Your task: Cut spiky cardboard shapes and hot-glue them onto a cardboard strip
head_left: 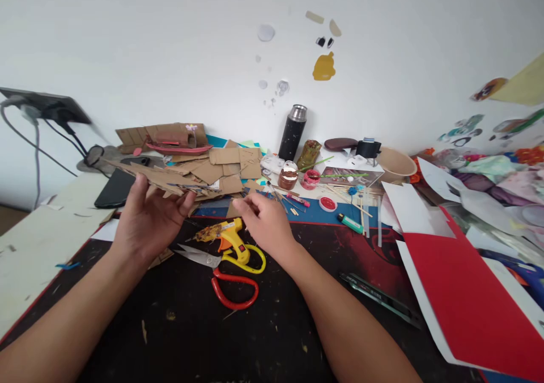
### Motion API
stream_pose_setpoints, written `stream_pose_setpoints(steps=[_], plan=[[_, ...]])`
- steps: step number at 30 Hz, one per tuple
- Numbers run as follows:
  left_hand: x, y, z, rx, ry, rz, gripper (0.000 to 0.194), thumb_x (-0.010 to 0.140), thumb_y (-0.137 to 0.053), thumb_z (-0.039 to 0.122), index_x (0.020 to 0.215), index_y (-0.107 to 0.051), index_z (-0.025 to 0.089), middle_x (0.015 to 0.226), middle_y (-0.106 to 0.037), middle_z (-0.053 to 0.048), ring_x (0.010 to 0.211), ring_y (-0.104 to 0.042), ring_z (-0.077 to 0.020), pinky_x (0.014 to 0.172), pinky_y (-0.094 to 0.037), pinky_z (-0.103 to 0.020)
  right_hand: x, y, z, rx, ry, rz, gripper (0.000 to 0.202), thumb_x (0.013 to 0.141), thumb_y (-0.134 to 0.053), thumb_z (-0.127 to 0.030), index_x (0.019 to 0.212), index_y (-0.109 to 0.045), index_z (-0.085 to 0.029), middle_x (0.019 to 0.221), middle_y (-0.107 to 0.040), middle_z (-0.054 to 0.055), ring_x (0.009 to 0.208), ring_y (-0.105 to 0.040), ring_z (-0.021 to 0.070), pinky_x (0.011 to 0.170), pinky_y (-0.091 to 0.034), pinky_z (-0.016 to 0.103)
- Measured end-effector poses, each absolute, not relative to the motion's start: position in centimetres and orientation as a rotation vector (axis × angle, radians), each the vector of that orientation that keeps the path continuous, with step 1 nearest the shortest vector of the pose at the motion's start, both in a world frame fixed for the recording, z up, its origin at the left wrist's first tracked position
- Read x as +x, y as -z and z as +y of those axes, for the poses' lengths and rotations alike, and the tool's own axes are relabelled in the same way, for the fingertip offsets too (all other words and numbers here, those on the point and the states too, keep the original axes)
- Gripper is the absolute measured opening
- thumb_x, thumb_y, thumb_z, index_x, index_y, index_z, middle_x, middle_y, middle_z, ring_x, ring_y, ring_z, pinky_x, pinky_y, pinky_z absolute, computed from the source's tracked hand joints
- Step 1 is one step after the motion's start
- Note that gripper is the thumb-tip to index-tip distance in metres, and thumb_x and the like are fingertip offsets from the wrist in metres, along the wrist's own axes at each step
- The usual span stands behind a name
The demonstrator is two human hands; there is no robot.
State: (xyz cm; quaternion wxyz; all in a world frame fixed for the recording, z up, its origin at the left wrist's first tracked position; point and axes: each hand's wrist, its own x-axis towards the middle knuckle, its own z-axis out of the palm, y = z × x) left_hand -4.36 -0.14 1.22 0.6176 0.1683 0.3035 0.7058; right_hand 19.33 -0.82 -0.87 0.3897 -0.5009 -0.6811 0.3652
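Note:
My left hand, palm up, grips a long, pointed piece of layered cardboard between thumb and fingers. The cardboard is tilted, and its far side merges with the scraps behind it. My right hand is closed, fingers curled toward the thumb. A small brown cardboard bit shows by its thumb tip; whether it is held I cannot tell. Between my hands lies a yellow hot glue gun, its nozzle pointing left. Scissors with one red and one yellow handle lie partly under it, blades apart.
Behind my hands are stacked cardboard scraps and a red model boat. Paint jars, a black thermos and a green lighter stand or lie farther right. A utility knife lies near red paper.

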Motion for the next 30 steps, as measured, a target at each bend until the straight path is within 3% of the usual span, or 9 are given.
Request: stream_pose_setpoints(steps=[3, 8, 11, 15, 18, 20, 25, 30], plan=[[-4.9, -1.1, 0.2, 0.356, -1.656, 0.717, 0.035, 0.105, -0.086, 0.047, 0.133, -0.084, 0.026, 0.105, -0.093, -0.004, 0.090, -0.088, -0.0234, 0.074, -0.076, -0.030, 19.2, 0.1, -1.5, -1.415, -0.719, -2.057, 0.048, 0.117, -0.069, -0.066, 0.094, -0.075, -0.024, 0.078, -0.075, 0.004, 0.075, -0.070, 0.0240, 0.071, -0.042, 0.035], [-5.3, -1.2, 0.5, 0.332, -1.709, 0.717, 0.034, 0.100, -0.092, 0.046, 0.126, -0.083, 0.025, 0.112, -0.093, -0.005, 0.093, -0.089, -0.0247, 0.076, -0.076, -0.031, 18.7, -0.3, -2.5, -1.570, -0.662, -2.294, 0.064, 0.106, -0.073, -0.086, 0.094, -0.079, -0.023, 0.082, -0.080, 0.012, 0.083, -0.079, 0.0332, 0.077, -0.053, 0.040], [-5.5, -1.2, 0.7, 0.305, -1.715, 0.699, 0.034, 0.102, -0.089, 0.047, 0.123, -0.082, 0.021, 0.107, -0.093, -0.006, 0.092, -0.089, -0.0248, 0.076, -0.076, -0.031, 18.6, -0.4, -2.8, -1.656, -0.648, -2.392, 0.066, 0.103, -0.074, -0.087, 0.096, -0.081, -0.022, 0.087, -0.084, 0.016, 0.089, -0.082, 0.0379, 0.080, -0.057, 0.044], [-5.8, -1.1, 0.9, 0.296, -1.723, 0.679, 0.030, 0.098, -0.093, 0.045, 0.121, -0.083, 0.029, 0.109, -0.094, -0.004, 0.094, -0.090, -0.0246, 0.080, -0.077, -0.032, 18.4, -0.6, -3.0, -1.704, -0.620, -2.542, 0.064, 0.104, -0.077, -0.083, 0.099, -0.084, -0.019, 0.099, -0.087, 0.021, 0.099, -0.085, 0.0408, 0.085, -0.059, 0.045], [-5.9, -1.0, 0.9, 0.294, -1.732, 0.669, 0.027, 0.095, -0.097, 0.043, 0.115, -0.084, 0.033, 0.108, -0.094, -0.002, 0.091, -0.090, -0.0245, 0.078, -0.077, -0.032, 18.2, -0.7, -3.1, -1.729, -0.608, -2.562, 0.055, 0.106, -0.080, -0.074, 0.101, -0.084, -0.019, 0.102, -0.088, 0.021, 0.099, -0.085, 0.0392, 0.083, -0.058, 0.043], [-5.9, -1.0, 0.9, 0.290, -1.731, 0.664, 0.024, 0.095, -0.096, 0.043, 0.113, -0.083, 0.033, 0.104, -0.094, -0.003, 0.088, -0.090, -0.0250, 0.076, -0.077, -0.033, 18.2, -0.6, -3.0, -1.714, -0.625, -2.526, 0.050, 0.106, -0.082, -0.068, 0.092, -0.081, -0.020, 0.097, -0.088, 0.018, 0.094, -0.084, 0.0366, 0.077, -0.054, 0.040], [-6.0, -1.3, 0.9, 0.291, -1.724, 0.642, 0.025, 0.102, -0.088, 0.042, 0.118, -0.080, 0.025, 0.102, -0.093, -0.003, 0.089, -0.090, -0.0246, 0.077, -0.077, -0.033, 19.0, 0.6, -2.3, -1.560, -0.816, -2.332, 0.063, 0.104, -0.084, -0.059, 0.062, -0.054, -0.024, 0.070, -0.074, 0.006, 0.068, -0.068, 0.0232, 0.062, -0.033, 0.034], [-6.5, -1.3, 1.2, 0.268, -1.747, 0.634, 0.031, 0.099, -0.092, 0.044, 0.120, -0.080, 0.024, 0.100, -0.092, -0.004, 0.087, -0.089, -0.0248, 0.075, -0.077, -0.033, 19.5, 1.9, -1.6, -1.473, -1.244, -1.934, 0.051, 0.097, -0.091, -0.060, 0.074, -0.062, -0.024, 0.070, -0.070, 0.000, 0.058, -0.065, 0.0176, 0.056, -0.035, 0.028]])
